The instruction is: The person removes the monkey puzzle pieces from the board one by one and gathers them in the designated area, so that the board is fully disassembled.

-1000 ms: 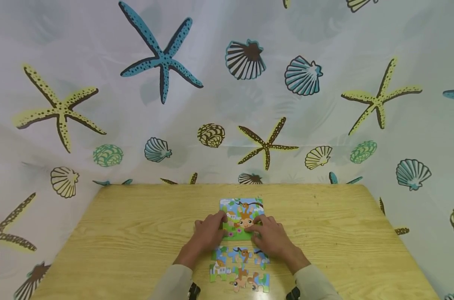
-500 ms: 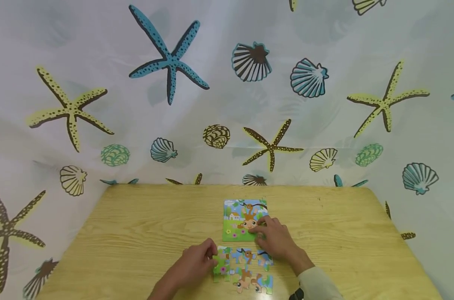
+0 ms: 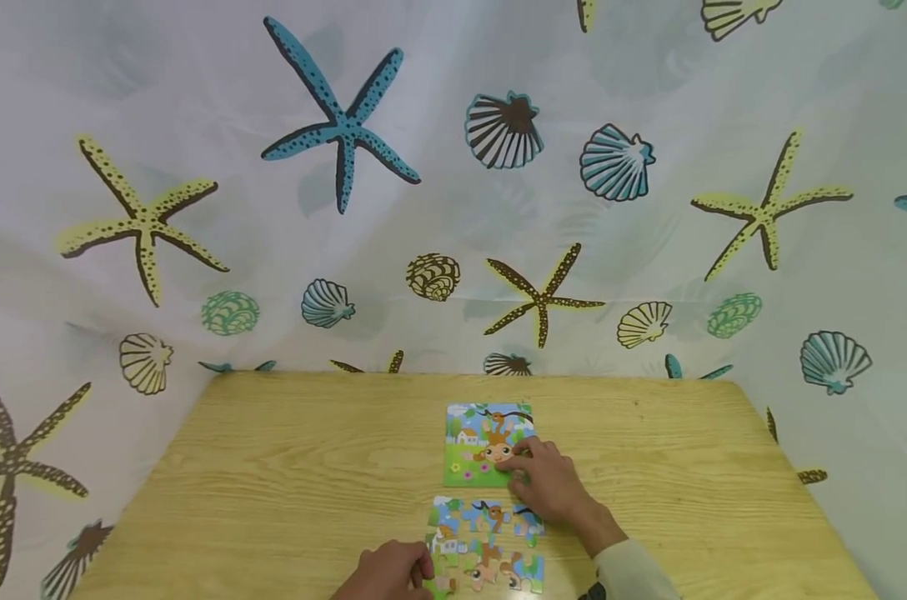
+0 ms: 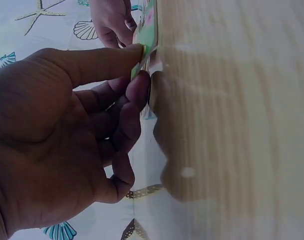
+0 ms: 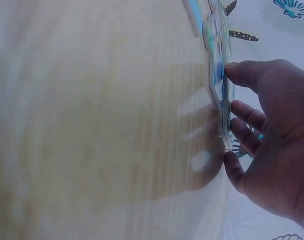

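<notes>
My left hand (image 3: 392,572) is low in the head view, at the near left corner of the loose jigsaw pieces. In the left wrist view its thumb and forefinger pinch a thin green jigsaw piece (image 4: 148,35) close over the tabletop. Farther up lies a square picture board (image 3: 464,475) with a monkey, a house and flowers. My right hand (image 3: 549,482) rests at the board's right edge, its thumb on the picture, its other fingers lightly bent. Between the hands, several loose monkey pieces (image 3: 487,575) lie in loose rows below the board.
A light wooden table (image 3: 288,467) carries everything. Behind it and at both sides hangs a white cloth (image 3: 393,217) printed with starfish and shells. A house piece (image 3: 444,543) lies just above my left fingertips.
My left hand has left the board's left edge and carried the green piece down to the near left corner of the loose pieces. The right hand stays on the board.
</notes>
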Tool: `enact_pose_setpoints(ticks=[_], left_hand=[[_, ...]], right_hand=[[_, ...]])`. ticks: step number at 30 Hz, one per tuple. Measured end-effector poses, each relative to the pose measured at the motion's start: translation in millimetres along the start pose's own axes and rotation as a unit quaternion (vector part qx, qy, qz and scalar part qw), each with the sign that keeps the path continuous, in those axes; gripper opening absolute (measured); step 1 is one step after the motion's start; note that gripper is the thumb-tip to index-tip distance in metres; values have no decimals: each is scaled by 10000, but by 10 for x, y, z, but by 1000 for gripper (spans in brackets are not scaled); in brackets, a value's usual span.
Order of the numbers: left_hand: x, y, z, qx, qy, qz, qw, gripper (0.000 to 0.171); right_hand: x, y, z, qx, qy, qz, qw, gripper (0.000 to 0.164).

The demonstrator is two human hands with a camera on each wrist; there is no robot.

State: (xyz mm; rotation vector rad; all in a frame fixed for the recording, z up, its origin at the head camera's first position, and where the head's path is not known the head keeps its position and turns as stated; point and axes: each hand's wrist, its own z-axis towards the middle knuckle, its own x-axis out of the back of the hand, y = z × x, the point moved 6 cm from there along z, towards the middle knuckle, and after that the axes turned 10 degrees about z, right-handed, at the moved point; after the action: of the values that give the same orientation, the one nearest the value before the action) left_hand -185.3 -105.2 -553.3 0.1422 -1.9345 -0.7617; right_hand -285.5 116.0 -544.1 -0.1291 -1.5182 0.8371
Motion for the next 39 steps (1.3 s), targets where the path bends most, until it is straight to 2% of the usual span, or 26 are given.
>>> enact_pose_setpoints(ticks=[6,8,12,15,18,22,26,32,39], left_hand=[[-47,-51,36,290,169,1146,9928,14],[-48,-62,36,312,193,1355,9901,15],[-2,-10,50,126,523,1222,9910,15],[90,77,84,-82,968,993,9903,15],[220,157,157,-198,1270,809,9884,13],[398,256,338,-336,1444,836,9854,15],[517,333,570,-408,1557,1115,9806,20],[541,348,912,-316,1551,1593,9745,25],[488,337,1228,-63,1290,1948,9723,37]], right_hand=[[-8,-5,1,-30,32,15,10000,26],[-9,-11,6,-8,47,21,10000,25],[-1,-19,10,35,79,24,10000,25],[-1,-13,10,17,98,25,9999,25],[-2,-2,14,-7,139,28,9999,25],[-4,-4,22,13,163,28,9999,24],[8,-26,13,142,257,146,9995,24],[93,-24,-22,117,684,479,9964,23],[149,127,-23,-615,843,190,9944,25]])
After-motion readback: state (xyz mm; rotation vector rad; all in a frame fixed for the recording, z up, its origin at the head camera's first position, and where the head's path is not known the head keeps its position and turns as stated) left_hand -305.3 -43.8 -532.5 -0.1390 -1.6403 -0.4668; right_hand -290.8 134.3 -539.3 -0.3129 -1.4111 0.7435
